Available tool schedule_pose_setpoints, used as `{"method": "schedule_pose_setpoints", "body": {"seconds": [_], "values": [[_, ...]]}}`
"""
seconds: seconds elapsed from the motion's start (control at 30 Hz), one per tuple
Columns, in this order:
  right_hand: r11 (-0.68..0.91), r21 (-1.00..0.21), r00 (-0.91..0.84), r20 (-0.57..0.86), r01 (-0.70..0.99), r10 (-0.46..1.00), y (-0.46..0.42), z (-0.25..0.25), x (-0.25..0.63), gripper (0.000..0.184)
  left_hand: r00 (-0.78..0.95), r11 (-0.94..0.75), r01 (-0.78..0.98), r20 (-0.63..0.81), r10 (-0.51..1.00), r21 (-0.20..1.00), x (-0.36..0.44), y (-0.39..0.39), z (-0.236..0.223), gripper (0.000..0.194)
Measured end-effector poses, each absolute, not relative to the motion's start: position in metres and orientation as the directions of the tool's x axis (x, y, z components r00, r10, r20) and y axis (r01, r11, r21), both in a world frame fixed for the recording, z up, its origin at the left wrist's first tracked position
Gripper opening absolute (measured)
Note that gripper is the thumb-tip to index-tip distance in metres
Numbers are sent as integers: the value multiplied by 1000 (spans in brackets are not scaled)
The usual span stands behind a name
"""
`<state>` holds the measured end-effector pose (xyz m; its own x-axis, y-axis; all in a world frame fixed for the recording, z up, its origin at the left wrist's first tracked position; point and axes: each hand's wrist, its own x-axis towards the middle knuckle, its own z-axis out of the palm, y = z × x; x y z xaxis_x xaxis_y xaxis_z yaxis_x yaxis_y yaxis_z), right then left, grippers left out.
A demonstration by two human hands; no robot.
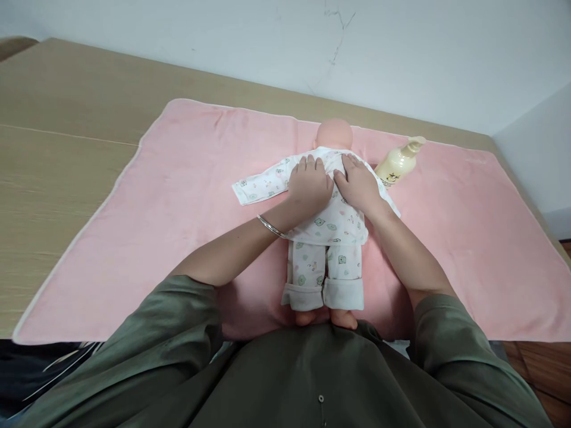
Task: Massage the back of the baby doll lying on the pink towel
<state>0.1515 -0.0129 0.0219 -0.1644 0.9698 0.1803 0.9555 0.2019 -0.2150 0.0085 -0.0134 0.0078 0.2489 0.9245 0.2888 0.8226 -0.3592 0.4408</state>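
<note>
A baby doll point(341, 229) in a white printed top and matching trousers with turned-up cuffs lies stretched out, its bald head point(334, 134) away from me and no face showing. My left hand point(310, 185) rests on the left side of the doll's upper back, fingers laid on the cloth. On the other side, my right hand point(358, 185) lies flat with its fingers pointing toward the head. Neither hand grips anything. The doll's left-side sleeve point(261, 185) spreads out over the pink mat, and its bare feet touch the front of my shirt.
The pink mat point(187, 220) covers much of the wooden table point(57, 160). A cream pump bottle point(397, 163) leans or lies on the mat, close to the doll's right-side sleeve. Behind the table stands a white wall point(250, 41) with a crack.
</note>
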Motion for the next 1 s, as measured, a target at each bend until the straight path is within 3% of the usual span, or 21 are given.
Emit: {"method": "schedule_pose_setpoints", "body": {"seconds": [0.2,0.37,0.57,0.67,0.87,1.0], "values": [[146,-144,-129,123,979,984,-32,30,136,59,345,-411,822,230,910,393,-1,-2,25,35],[178,-31,-174,98,984,980,-61,39,122,56,401,-457,746,222,889,484,-12,16,27,38],[202,-194,-183,111,960,977,-26,36,144,58,341,-422,828,267,901,368,7,-19,19,49],[187,-205,-163,127,961,978,-19,29,146,61,397,-472,806,264,879,356,8,-23,20,52],[203,-101,-183,182,974,966,-49,24,124,58,373,-416,773,186,909,479,-5,12,15,55],[214,-204,-187,143,955,972,-38,27,133,57,296,-380,768,240,924,516,0,10,4,56]]}}
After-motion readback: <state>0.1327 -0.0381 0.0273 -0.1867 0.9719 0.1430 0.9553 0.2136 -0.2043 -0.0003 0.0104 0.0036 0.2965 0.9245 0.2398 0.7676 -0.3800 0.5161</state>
